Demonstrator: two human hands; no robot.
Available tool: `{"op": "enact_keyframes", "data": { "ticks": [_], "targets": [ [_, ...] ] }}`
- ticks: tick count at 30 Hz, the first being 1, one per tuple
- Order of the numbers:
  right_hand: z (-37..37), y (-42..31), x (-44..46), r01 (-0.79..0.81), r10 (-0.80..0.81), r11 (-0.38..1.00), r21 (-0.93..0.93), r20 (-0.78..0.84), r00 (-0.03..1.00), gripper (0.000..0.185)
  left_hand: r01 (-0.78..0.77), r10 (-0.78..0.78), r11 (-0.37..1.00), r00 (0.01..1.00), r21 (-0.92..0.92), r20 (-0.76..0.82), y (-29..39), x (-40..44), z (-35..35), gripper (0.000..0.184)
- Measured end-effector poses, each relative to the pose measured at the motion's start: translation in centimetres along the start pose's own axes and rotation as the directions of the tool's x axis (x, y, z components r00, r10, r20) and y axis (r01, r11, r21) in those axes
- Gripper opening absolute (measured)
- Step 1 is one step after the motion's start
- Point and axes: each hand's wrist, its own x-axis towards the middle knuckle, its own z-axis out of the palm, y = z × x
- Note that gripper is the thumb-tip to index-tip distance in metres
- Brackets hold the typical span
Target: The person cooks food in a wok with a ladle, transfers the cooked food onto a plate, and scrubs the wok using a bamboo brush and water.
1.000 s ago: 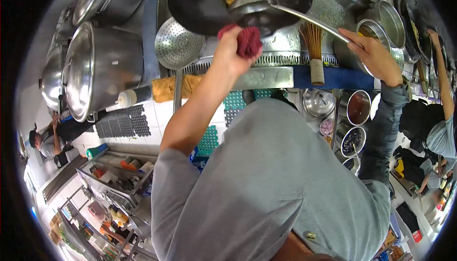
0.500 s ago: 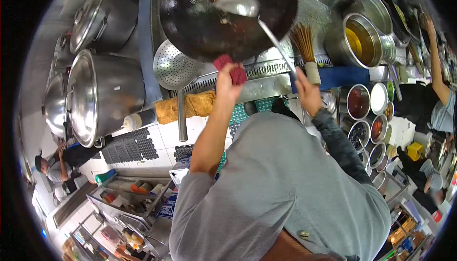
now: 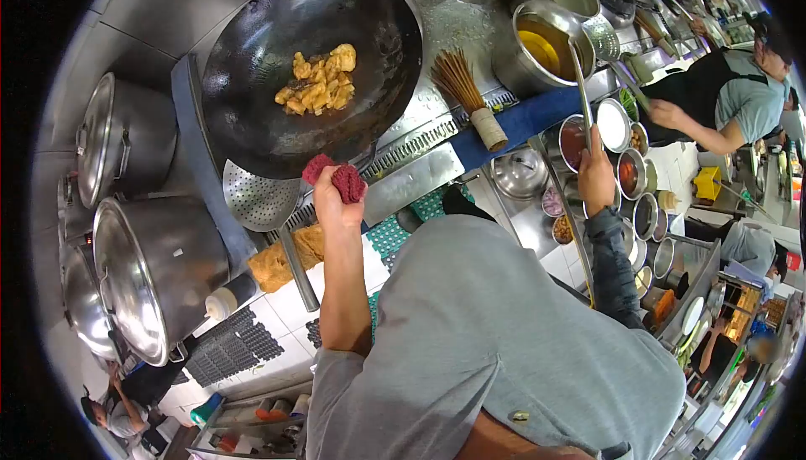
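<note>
A red cloth [image 3: 346,183] is bunched in my left hand [image 3: 337,206], at the near rim of a large black wok [image 3: 239,82]. Browned food pieces [image 3: 319,82] lie in the middle of the wok. My right hand [image 3: 597,176] is closed round the handle of a ladle [image 3: 581,82]. The ladle's upper end reaches the steel pot of yellow liquid [image 3: 541,47]; its bowl cannot be made out. Between wok and pot lies a bamboo brush [image 3: 470,95]. A perforated skimmer [image 3: 260,196] rests against the wok's lower left side.
Large lidded pots [image 3: 164,267] stand at the left, near a squeeze bottle [image 3: 222,302]. Sauce containers [image 3: 630,173] line the right side by a white bowl [image 3: 614,124]. A co-worker [image 3: 735,95] stands at the far right; another person [image 3: 122,414] is at the lower left.
The view has swung right, showing the whole wok. The ladle has left the wok and moved right to the pot with my right hand. My left hand keeps the cloth at the rim.
</note>
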Motion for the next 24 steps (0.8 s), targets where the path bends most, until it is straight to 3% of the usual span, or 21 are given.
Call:
{"op": "enact_keyframes", "data": {
  "ticks": [2, 5, 6, 9, 10, 11, 13, 15, 19, 24],
  "targets": [
    [0.3, 1.2, 1.0, -0.083, 0.088, 0.995, -0.050, 0.109, 0.990, 0.059, -0.001, 0.001, 1.000, 1.000, -0.027, -0.018, 0.5, -0.1, 1.1, 0.019],
    [-0.1, 2.5, 1.4, 0.005, -0.022, 0.987, 0.158, 0.102, 0.995, 0.058, -0.049, 0.048, 0.999, 0.998, 0.009, 0.049, 1.3, 0.1, 2.3, 0.020],
    [-1.0, 1.4, 1.1, 0.013, -0.024, 0.986, 0.165, 0.064, 0.998, 0.054, -0.046, 0.044, 0.999, 0.996, 0.019, 0.081, 1.7, 1.2, 2.1, 0.015],
    [-4.8, -3.6, 0.1, 0.048, -0.045, 0.988, 0.144, -0.020, 0.999, 0.051, -0.051, 0.055, 0.997, 0.997, 0.058, -0.061, 2.3, 4.2, 3.5, 0.008],
    [-6.0, -5.6, 0.1, 0.041, -0.037, 0.984, 0.176, -0.024, 0.999, 0.049, -0.054, 0.054, 0.998, 0.998, 0.024, 0.019, 2.7, 5.5, 3.6, 0.005],
    [-5.5, -5.9, 0.1, 0.158, -0.139, 0.968, 0.197, -0.108, 0.984, 0.050, -0.066, 0.067, 0.998, 0.994, -0.012, 0.081, 3.0, 6.7, 3.3, 0.005],
    [-4.9, -9.0, 0.4, 0.103, -0.133, 0.764, 0.637, -0.002, 0.991, 0.051, -0.073, 0.067, 0.996, 0.991, 0.045, 0.113, 4.2, 8.3, 4.1, 0.006],
    [-5.7, -12.8, 1.1, -0.149, -0.134, 0.594, 0.791, 0.280, 0.950, 0.051, -0.057, 0.056, 0.998, 0.998, 0.023, 0.041, 4.6, 10.0, 5.1, 0.008],
    [-4.6, -18.5, 3.4, 0.126, -0.309, 0.760, 0.637, 0.184, 0.933, 0.052, -0.024, 0.023, 0.994, 1.000, 0.104, 0.006, 5.1, 10.1, 5.2, 0.012],
    [-4.0, -20.3, 4.0, 0.253, -0.400, 0.688, 0.680, 0.065, 0.914, 0.051, 0.066, -0.072, 0.993, 0.996, 0.096, 0.058, 5.8, 9.2, 5.2, 0.020]
  ]
}}
